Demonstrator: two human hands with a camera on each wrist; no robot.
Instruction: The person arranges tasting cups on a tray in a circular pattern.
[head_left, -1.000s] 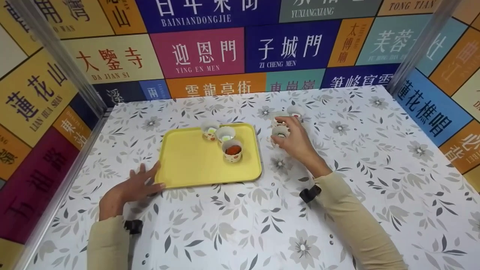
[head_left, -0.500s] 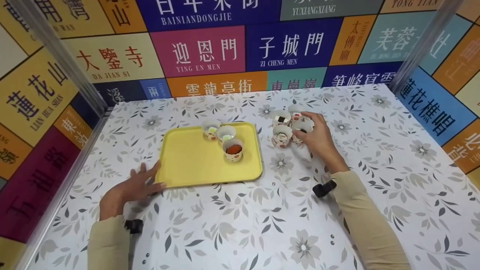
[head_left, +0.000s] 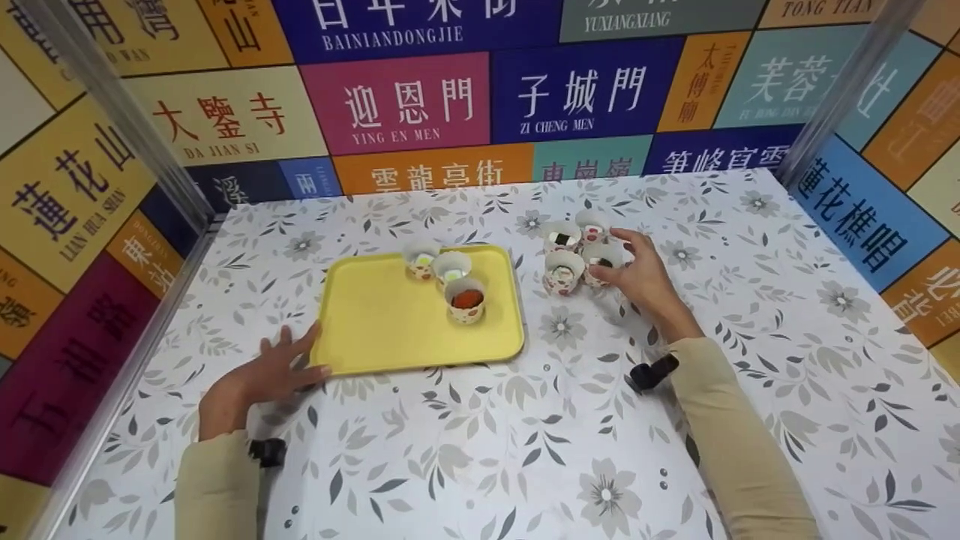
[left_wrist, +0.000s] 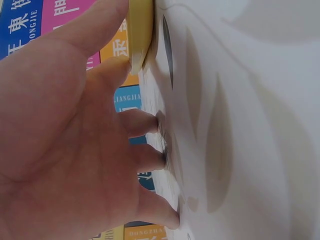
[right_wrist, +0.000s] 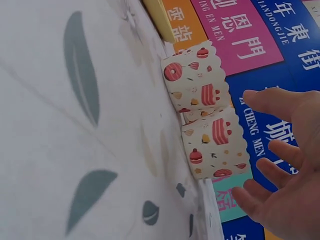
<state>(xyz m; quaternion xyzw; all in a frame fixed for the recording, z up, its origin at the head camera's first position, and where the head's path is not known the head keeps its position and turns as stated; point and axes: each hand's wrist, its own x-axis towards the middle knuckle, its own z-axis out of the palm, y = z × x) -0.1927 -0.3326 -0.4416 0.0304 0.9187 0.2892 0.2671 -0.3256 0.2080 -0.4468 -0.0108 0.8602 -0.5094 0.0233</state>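
My left hand [head_left: 274,369] touches the left edge of the yellow tray [head_left: 382,319] with thumb and forefinger, its other fingers spread over the tablecloth. On the tray stand three patterned paper cups: one with orange-red food [head_left: 466,300], two with pale and green pieces [head_left: 452,274]. Right of the tray is a cluster of several paper cups, including one with a white-and-black piece [head_left: 562,240]. Beside the cluster's right cup [head_left: 602,274] is my right hand [head_left: 645,274], fingers parted. In the right wrist view, a gap separates its fingers from the nearer cup [right_wrist: 216,147].
A floral tablecloth [head_left: 480,450] covers the table. Panels with large lettering [head_left: 405,105] stand behind it and on both sides, with clear corner posts [head_left: 832,105] between them.
My right hand has moved right from the cluster's front-left cup to its right cup, and its fingers have parted slightly. The left hand and the tray have stayed put.
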